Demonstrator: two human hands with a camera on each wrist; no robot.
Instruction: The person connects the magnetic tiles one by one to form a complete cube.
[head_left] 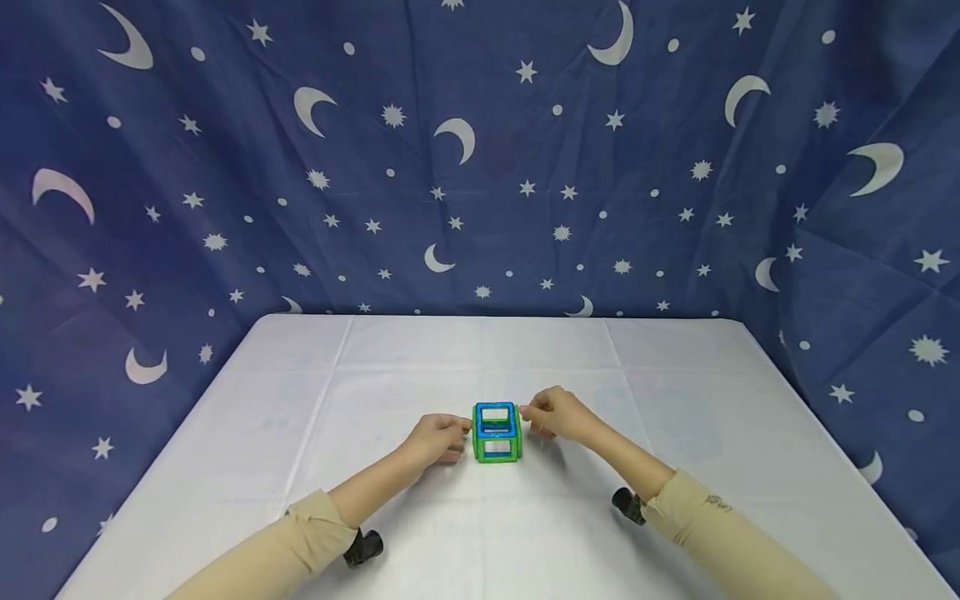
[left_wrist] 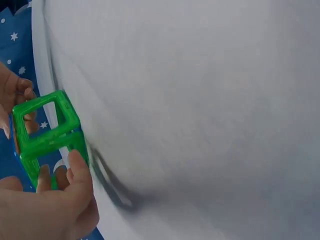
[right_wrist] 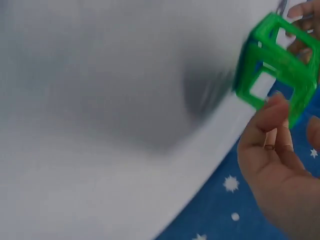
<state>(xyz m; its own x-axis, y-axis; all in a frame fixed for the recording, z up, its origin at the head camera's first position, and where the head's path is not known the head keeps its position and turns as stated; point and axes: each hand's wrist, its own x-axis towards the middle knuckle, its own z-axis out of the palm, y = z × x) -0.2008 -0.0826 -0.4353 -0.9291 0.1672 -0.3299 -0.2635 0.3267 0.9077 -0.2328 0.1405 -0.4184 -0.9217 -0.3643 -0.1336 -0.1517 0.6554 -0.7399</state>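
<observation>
Light, even pressure should suit the green-and-blue plastic frame cube [head_left: 497, 434] on the white-clothed desk [head_left: 405, 367], the loose-fingered left hand [head_left: 437, 437] touching its nine o'clock, the equally unclenched right hand [head_left: 559, 413] its three.

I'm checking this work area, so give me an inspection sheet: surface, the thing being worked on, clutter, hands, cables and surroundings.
Surface: white covered table, with visible crease lines.
Job's things: one open-framed cube in green and blue, between the hands; its top frame is blue. Whether it rests on the surface or is slightly raised is unclear.
Clutter: nothing seen.
Hands: left hand at the cube's left side, right hand at its right; fingertips reach the frame, though firm contact is hard to confirm.
Cables: nothing seen.
Surroundings: blue cloth with white moons and stars behind and at both sides; beige sleeves, a black device near each cuff.
</observation>
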